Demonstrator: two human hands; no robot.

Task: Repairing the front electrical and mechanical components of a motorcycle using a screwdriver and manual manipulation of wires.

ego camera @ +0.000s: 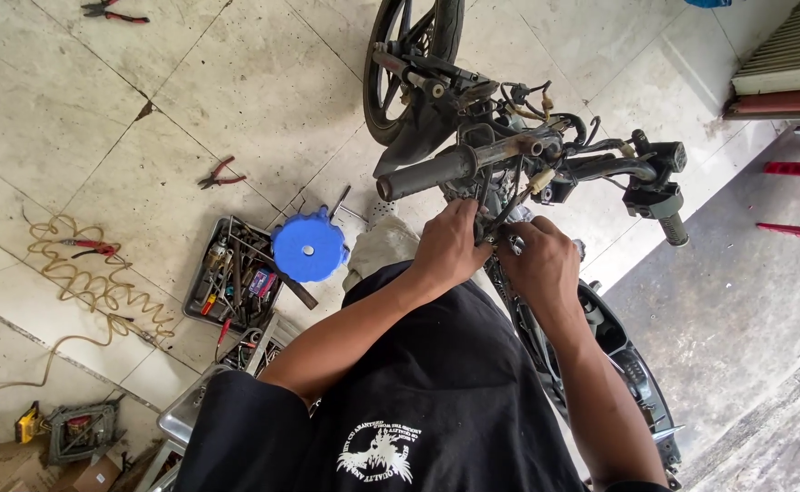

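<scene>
Two hands work close together: left hand [450,244] and right hand [538,264] both curled tight on small parts and cables [500,211] below the motorcycle handlebar [509,155]. Left of them, a tool tray [227,273]; beyond, the front wheel [400,64].

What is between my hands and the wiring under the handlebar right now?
Nothing visible. The left hand and right hand are both already on the cable bundle just below the handlebar; what the fingers grip there is hidden.
</scene>
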